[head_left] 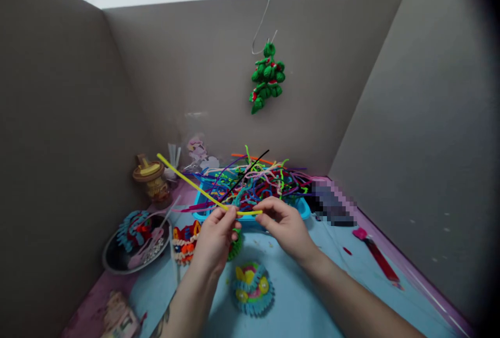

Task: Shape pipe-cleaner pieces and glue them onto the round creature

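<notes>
A long yellow pipe cleaner [191,184] runs between my two hands, its free end pointing up to the left. My left hand [219,231] pinches it partway along. At its short end, the thumb and fingers of my right hand [283,223] are closed on it. Below, on the blue cloth, sits a round pipe-cleaner piece [253,291] in light blue, yellow and pink. Partly hidden behind my left hand are an orange and red pipe-cleaner piece [184,244] and a green one [235,247].
A blue basket [304,208] heaped with coloured pipe cleaners stands behind my hands. At left are a metal bowl [107,254] and a brown-lidded cup [154,182]. A red tool [380,260] lies right. A green ornament [267,77] hangs before the grey back panel [187,57].
</notes>
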A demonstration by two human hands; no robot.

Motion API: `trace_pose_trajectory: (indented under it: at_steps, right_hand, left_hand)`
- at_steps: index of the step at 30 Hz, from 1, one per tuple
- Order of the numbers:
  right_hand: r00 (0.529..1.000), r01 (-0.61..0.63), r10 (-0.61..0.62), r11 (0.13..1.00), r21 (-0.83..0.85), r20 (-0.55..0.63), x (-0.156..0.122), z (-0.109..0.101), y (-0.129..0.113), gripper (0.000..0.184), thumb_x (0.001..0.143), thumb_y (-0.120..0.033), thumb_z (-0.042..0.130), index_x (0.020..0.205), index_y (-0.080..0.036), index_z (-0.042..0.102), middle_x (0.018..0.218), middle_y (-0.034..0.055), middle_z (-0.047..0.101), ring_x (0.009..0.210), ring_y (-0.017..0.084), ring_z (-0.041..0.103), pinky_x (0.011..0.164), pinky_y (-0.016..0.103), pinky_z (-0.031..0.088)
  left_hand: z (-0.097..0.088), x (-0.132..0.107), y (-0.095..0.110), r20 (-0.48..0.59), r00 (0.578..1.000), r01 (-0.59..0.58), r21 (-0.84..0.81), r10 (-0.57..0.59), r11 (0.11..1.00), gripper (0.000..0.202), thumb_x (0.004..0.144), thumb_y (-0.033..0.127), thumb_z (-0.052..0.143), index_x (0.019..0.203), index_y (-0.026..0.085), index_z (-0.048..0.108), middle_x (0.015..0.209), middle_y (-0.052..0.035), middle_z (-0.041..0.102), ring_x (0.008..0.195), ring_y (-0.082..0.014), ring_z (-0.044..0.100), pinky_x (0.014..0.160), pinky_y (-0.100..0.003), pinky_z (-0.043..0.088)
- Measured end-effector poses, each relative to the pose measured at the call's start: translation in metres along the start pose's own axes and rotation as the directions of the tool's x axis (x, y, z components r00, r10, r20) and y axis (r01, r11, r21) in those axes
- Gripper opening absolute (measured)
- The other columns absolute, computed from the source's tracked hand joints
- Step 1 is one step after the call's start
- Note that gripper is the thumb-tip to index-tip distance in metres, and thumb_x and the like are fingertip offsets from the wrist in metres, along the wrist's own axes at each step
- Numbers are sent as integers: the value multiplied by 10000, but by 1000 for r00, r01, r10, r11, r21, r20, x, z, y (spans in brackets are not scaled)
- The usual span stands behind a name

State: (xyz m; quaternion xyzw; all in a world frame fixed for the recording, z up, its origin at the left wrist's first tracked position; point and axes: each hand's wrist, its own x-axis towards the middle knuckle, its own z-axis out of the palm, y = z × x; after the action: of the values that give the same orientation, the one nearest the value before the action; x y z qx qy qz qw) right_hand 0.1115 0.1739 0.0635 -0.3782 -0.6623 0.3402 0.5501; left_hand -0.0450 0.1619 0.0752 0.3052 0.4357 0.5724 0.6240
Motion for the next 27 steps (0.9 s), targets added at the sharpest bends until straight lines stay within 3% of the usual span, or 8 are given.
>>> trace_pose_trajectory:
  at_steps: [7, 11, 16, 20, 27]
  right_hand:
    - [996, 79, -78, 997, 20, -42, 0, -1, -4, 76, 795, -223, 608, 769, -195, 673, 758, 28, 623, 738, 154, 579, 663, 270, 455]
    - [993, 119, -119, 993, -22, -1, 1, -3, -9, 91, 796, -217, 609, 753, -196, 686, 731, 36, 638, 736, 162, 582, 665, 284, 460]
    - [999, 43, -42, 998, 37, -14, -1, 0, -10, 104, 786, -284, 624, 788, -192, 675, 759, 40, 655, 710, 159, 592, 644, 276, 470]
    - [996, -40, 49, 991, 128, -68, -1, -2, -8, 190, 772, -374, 640, 773, -185, 655, 733, 33, 646, 675, 151, 582, 604, 250, 464]
    - [996, -79, 84, 986, 148, -31, 3, -6, -8, 207, 769, -380, 642, 728, -177, 641, 687, 13, 616, 640, 134, 547, 588, 229, 434]
  left_hand:
    - [0, -1, 0, 43, 999, 15, 37, -17, 999, 328, 619, 378, 761, 787, 133, 621, 539, 39, 560, 443, -37, 468, 371, -112, 319]
    - [-1, 1, 2, -11, 1000, -5, -31, 4, 1000, 374, 601, 357, 771, 866, 131, 635, 672, 14, 610, 536, -59, 541, 400, -122, 377]
    - [-1, 1, 1, -11, 1000, -14, -48, 14, 999, 337, 574, 337, 787, 792, 136, 628, 656, 34, 581, 524, -46, 515, 429, -123, 400]
    - [-1, -3, 1, 48, 998, -44, 69, 41, 997, 303, 615, 367, 758, 775, 145, 628, 658, 34, 560, 535, -51, 502, 457, -134, 394]
    - [-3, -5, 5, 121, 983, -171, 330, 138, 928, 240, 716, 368, 658, 805, 145, 657, 652, -6, 598, 576, -93, 521, 495, -161, 392]
